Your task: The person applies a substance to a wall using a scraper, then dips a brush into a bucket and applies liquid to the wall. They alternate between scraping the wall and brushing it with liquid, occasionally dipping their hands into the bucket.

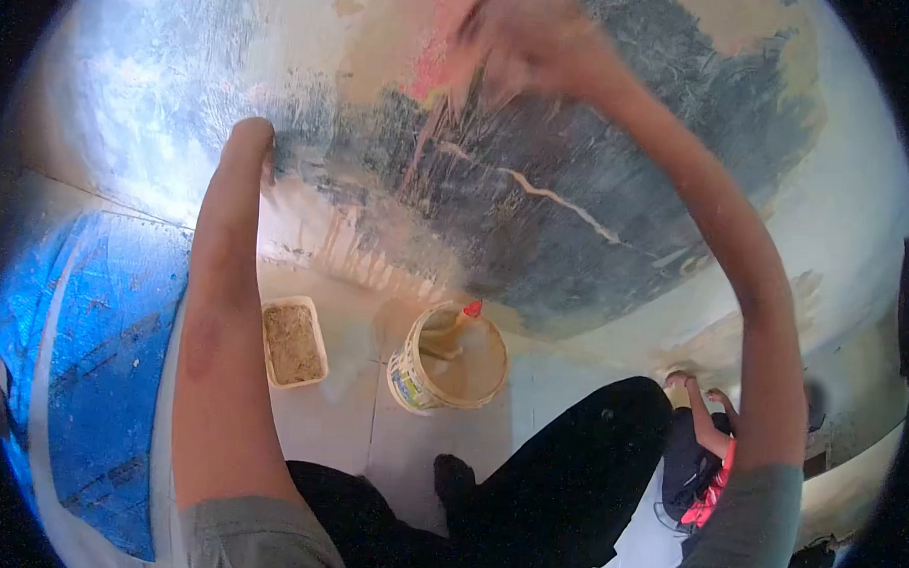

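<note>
My left hand (251, 137) is at the lower left of a wall (577, 228) painted in patches of dark grey, beige and pink. Its fingers are mostly hidden. Higher up and to the right, my right hand (528, 41) is smeared by motion in front of the pink patch; whether it holds anything cannot be made out. Below the wall a round white bucket (398, 377) holds murky liquid, with a red-tipped object (473, 309) at its rim. Left of the bucket lies a rectangular tub (294, 344) of brownish material.
A blue sheet (111, 372) covers the floor at the left. My bent legs in black trousers (568, 468) are below the bucket on the pale tiled floor (334, 430). At the right, another person in red and black (712, 493) crouches by the wall.
</note>
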The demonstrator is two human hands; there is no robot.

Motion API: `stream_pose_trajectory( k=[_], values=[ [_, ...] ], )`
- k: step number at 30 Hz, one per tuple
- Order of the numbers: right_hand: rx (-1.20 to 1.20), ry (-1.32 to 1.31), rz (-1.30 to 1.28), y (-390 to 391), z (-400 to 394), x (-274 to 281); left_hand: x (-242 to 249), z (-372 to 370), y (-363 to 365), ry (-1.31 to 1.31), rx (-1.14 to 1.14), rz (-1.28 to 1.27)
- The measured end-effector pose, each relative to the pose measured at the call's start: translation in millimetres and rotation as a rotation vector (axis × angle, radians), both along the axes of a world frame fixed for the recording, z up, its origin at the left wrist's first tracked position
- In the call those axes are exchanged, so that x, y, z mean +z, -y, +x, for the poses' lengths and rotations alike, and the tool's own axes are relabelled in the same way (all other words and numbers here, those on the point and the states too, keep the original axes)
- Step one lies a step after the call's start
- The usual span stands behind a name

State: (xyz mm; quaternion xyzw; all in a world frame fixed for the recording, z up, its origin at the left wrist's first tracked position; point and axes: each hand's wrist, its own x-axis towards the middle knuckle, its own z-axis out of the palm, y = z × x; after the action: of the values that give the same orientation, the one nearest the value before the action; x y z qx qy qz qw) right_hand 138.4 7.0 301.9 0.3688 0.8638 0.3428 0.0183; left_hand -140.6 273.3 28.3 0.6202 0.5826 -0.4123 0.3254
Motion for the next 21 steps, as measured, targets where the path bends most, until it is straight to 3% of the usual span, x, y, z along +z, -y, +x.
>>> stream_pose_trajectory(
  k=[4, 6, 7, 9, 10, 12, 13, 15, 16, 18, 21],
  values=[
    [-0.048, -0.134, 0.265, -15.3, -5.1, -5.8, 0.7, -5.9, 2.6, -0.003, 0.007, 0.006],
    [0.368, 0.479, 0.055, -7.6, 2.1, -43.4, 3.1, -4.0, 3.7, -0.005, 0.000, 0.007],
    [0.357, 0.475, 0.052, -6.7, 5.0, -36.3, 1.9, -1.5, 2.8, -0.009, -0.013, 0.007],
    [0.238, 0.139, 0.406, -12.3, 1.6, -12.3, -1.3, -2.4, 1.9, -0.021, -0.017, 0.004],
    [0.245, 0.138, 0.403, -6.3, -3.9, -20.8, -2.2, -4.5, 1.7, -0.018, -0.016, 0.004],
    [0.068, 0.146, 0.148, 7.3, -11.7, -47.5, -1.9, -7.6, 2.1, -0.016, -0.011, 0.004],
    [0.075, 0.144, 0.151, -2.4, -1.7, -55.0, -2.9, -8.3, 2.0, -0.013, -0.006, 0.000],
    [0.340, 0.312, 0.013, -23.1, 23.8, -63.9, -5.3, -9.2, 0.5, -0.017, -0.003, -0.006],
    [0.344, 0.307, 0.010, -21.3, 18.6, -51.9, -9.7, -9.7, -2.3, -0.016, 0.004, -0.014],
    [0.158, 0.205, 0.532, -18.4, 9.3, -21.7, -16.5, -12.5, -9.7, -0.020, 0.005, -0.027],
    [0.171, 0.084, 0.427, -15.8, 4.2, -47.0, -19.9, -20.4, -11.1, -0.016, 0.018, 0.015]
  ],
)
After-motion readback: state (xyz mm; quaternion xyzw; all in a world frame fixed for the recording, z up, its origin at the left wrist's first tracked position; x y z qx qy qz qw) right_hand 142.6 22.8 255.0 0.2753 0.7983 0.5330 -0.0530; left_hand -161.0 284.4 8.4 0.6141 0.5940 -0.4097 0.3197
